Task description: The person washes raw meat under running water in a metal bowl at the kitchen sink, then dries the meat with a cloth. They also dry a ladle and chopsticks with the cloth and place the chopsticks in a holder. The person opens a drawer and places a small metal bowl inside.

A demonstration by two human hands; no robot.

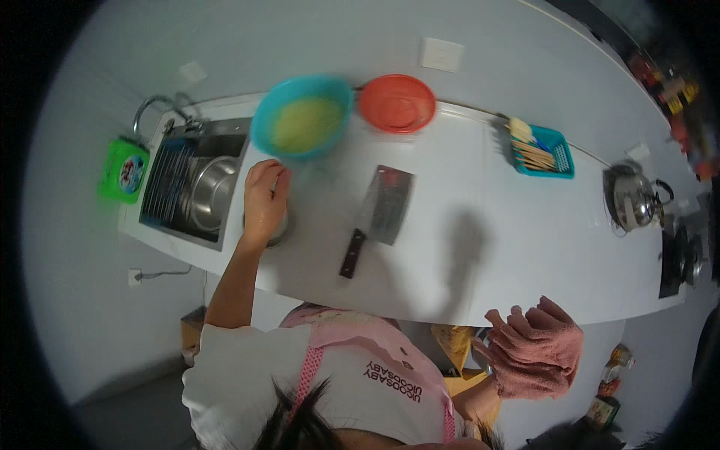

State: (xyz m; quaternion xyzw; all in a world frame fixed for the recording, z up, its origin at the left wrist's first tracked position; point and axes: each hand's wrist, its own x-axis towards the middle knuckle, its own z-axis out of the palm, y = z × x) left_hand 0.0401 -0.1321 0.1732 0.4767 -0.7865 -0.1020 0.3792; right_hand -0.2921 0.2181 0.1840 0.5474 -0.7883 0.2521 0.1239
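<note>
My left hand (265, 194), fingers curled, is over a round bowl (277, 241) near the sink and covers most of it. Whether the fingers pinch something is too blurred to tell. At the right, off the counter's front edge, a pink cloth (540, 360) drapes over my right hand (478, 398), which grips it. Only the wrist and a little of that hand show. A cleaver (390, 203) lies flat on the white counter between my hands, its dark handle towards me. Behind my left hand stands a turquoise basin (261, 132) holding something pale yellow.
A red plastic basket (365, 112) stands by the wall. The sink (236, 225) at left holds a steel pot (211, 194) and a rack, beside a green container (125, 169). To the right are a teal basket (564, 160) with wooden sticks and a steel kettle (633, 197).
</note>
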